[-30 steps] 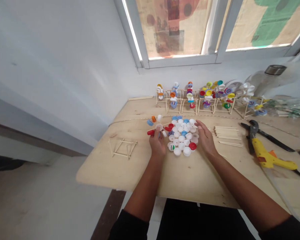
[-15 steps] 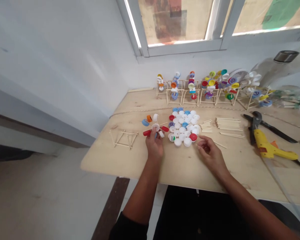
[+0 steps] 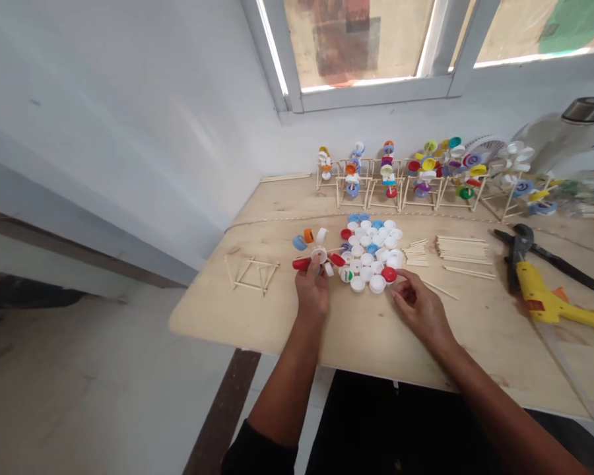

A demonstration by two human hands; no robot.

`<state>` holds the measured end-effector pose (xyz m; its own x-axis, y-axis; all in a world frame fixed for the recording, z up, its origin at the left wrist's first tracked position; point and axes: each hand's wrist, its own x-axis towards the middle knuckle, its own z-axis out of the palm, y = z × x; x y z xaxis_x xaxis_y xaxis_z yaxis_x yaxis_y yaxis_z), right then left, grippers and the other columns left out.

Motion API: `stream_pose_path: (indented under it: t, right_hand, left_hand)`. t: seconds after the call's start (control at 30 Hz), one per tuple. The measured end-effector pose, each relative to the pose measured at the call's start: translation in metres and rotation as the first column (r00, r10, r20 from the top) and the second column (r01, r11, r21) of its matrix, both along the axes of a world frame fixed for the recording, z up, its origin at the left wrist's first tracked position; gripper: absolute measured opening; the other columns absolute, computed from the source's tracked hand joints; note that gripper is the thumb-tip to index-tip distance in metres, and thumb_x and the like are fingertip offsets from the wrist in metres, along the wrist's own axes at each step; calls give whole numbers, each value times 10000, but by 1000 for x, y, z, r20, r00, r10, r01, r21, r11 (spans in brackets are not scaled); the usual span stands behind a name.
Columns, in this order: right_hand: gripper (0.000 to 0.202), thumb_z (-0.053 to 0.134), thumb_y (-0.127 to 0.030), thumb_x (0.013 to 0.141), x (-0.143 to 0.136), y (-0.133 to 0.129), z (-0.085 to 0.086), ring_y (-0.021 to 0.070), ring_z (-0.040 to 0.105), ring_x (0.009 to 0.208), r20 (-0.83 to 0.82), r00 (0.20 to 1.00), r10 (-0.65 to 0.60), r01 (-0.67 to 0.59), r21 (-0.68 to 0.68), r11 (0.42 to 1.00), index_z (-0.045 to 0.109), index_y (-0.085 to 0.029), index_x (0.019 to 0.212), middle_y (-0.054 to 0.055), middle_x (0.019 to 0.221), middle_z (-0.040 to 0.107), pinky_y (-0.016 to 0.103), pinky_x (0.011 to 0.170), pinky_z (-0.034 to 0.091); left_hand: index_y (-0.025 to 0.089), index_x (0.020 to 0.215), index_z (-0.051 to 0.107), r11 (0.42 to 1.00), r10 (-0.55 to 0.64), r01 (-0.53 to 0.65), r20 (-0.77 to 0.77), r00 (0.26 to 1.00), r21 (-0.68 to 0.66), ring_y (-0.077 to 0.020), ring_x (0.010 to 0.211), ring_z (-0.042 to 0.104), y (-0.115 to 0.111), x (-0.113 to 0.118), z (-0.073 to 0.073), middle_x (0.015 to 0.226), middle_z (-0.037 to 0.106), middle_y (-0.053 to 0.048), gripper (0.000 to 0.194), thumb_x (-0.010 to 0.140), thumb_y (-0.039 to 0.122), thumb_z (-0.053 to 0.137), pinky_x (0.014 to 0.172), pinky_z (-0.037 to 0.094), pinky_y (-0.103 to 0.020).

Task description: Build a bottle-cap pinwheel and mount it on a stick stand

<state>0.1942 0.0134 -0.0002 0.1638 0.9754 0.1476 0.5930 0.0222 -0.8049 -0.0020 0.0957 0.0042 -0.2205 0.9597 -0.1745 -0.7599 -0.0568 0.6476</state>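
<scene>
Stick frame: a box-like frame of thin pale wooden sticks [image 3: 250, 288] is standing well left of the flat cluster of mostly white, round plastic bottle caps [image 3: 367, 260].
Left hand: the left hand [image 3: 313, 293] is clasping a wheel of multicoloured plastic caps [image 3: 319, 254] by its white hub, just left of the cluster.
Finished pinwheels: multicoloured cap pinwheels on stick stands [image 3: 387, 169] are standing in a row behind the cluster.
Right hand: the right hand [image 3: 420, 307] is hovering at the cluster's front right edge, fingers loosely bent, nothing visible between them; whether they are touching the red cap, I cannot tell.
Stick bundles: short pale sticks [image 3: 416, 252], then longer ones [image 3: 462, 249], are lying right of the cluster.
Risk: the wheel could be losing a cap if its rim were knocking the cluster.
Counts: one frame; one wheel, six rim caps showing; at least six pinwheels; in the cluster, two red, four light blue, one violet, the whites too crowded to count.
</scene>
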Motion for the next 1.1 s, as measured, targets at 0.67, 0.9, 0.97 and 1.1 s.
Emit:
stream_pose_path:
  t: [0.67, 0.9, 0.97, 1.1]
  right_hand:
    - [384, 508, -350, 845, 2, -3, -7, 143, 585, 671, -89, 995, -41, 47, 67, 997, 562, -195, 1192, 32, 826, 653, 276, 674, 503]
    - [375, 511, -341, 841, 2, -3, -7, 144, 594, 666, -83, 996, -35, 40, 65, 997, 573, -199, 1182, 32, 827, 657, 274, 661, 510]
    - [373, 510, -338, 840, 2, -3, -7, 143, 593, 661, -73, 997, -35, 40, 65, 997, 575, -198, 1179, 29, 823, 657, 272, 661, 507]
    - [367, 502, -336, 844, 2, -3, -7, 147, 601, 684, -55, 998, -34, 37, 62, 997, 578, -193, 1175, 30, 834, 658, 274, 677, 504]
  left_hand:
    - [150, 734, 680, 1000, -5, 5, 12, 1000, -29, -131, 789, 657, 0, -3, 0, 817, 717, -27, 220, 586, 173, 842, 731, 494, -251]
    - [152, 741, 679, 999, -1, 0, -13, 1000, -37, -144, 810, 668, 0, -3, 0, 851, 724, -37, 205, 602, 164, 830, 746, 496, -264]
    - [153, 731, 677, 999, -5, 5, -13, 1000, -33, -145, 810, 667, -1, -3, 0, 833, 722, -33, 208, 593, 162, 833, 749, 495, -267]
    - [153, 719, 676, 1000, -18, 17, -18, 1000, -24, -146, 812, 661, -1, -3, 1, 787, 710, -24, 215, 580, 166, 840, 750, 492, -263]
